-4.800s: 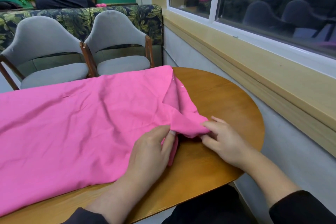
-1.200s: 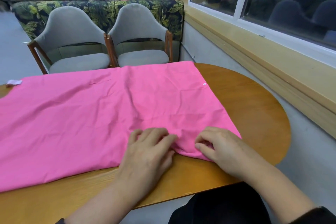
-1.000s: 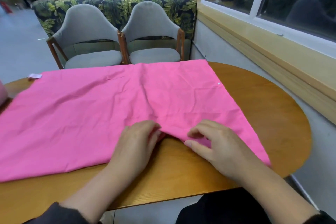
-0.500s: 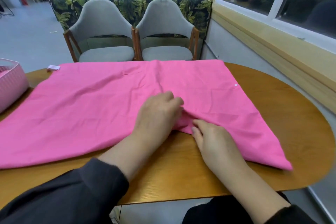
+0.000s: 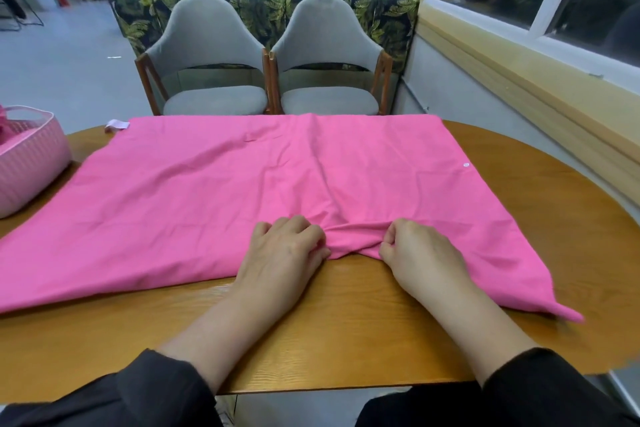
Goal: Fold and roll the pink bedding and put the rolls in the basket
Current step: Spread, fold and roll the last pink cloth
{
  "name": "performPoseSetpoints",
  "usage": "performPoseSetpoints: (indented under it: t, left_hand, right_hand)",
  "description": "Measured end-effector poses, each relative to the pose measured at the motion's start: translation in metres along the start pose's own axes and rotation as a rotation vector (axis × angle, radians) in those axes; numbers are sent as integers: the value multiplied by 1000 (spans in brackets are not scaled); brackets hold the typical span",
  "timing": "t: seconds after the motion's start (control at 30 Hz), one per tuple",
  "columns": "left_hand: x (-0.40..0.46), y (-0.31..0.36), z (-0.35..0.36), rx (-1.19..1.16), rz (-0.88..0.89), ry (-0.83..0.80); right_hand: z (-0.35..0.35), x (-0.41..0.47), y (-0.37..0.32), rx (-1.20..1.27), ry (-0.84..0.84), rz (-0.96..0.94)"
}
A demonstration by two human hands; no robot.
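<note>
The pink bedding lies spread nearly flat over the wooden worktop, its far edge at the worktop's far side and its near right corner trailing to a point near the right rim. At the middle of its near edge the cloth is bunched into a small ridge between the two hands. The left hand rests knuckles-up on the bedding with fingers curled into the fabric at the left end of that ridge; the right hand grips the right end the same way, though whether its thumb is under the cloth I cannot tell. The hands sit just apart, the ridge between them. A pink woven basket stands on the far left of the worktop, just beside the bedding's left edge. Two grey chairs stand beyond the worktop's far side.
</note>
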State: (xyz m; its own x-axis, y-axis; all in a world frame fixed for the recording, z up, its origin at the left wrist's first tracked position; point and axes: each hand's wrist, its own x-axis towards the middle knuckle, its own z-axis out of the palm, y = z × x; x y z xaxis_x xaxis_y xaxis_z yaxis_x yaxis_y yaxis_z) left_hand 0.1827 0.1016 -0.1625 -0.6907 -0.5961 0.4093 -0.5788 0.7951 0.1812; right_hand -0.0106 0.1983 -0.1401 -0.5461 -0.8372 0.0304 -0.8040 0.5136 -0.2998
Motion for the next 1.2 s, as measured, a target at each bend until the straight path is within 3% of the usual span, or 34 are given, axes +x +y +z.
performPoseSetpoints:
  t: [0.17,0.3,0.37,0.47,0.6,0.7,0.8,1.07,1.2]
  left_hand:
    - [-2,-4,-1,-131,25,129]
    - [-3,-7,-13,-149,18,354]
    - [-6,-5,-17,-136,87,397]
    - [-16,-4,-20,-134,253,198]
    - [-21,-12,-18,-106,152,140]
    - [-19,-14,-16,-135,105,86]
    - [-21,-13,-17,-180,144,64]
    - [-10,-20,-12,-296,-95,-99]
    - [-11,-15,-13,-72,-24,-183]
  right_hand:
    - [-13,-23,-2,79,13,-66]
    - [-25,-60,2,235,11,-300]
    - [-23,-71,8,196,-37,-380]
    - [-18,-77,15,83,-76,-389]
    - [-14,-75,10,232,111,-423]
    - [-7,-66,0,206,112,-471]
    - [-5,-57,-7,108,135,-374]
    - [-9,-43,-20,-86,-93,-188]
    - [-7,-46,-21,-86,-92,-203]
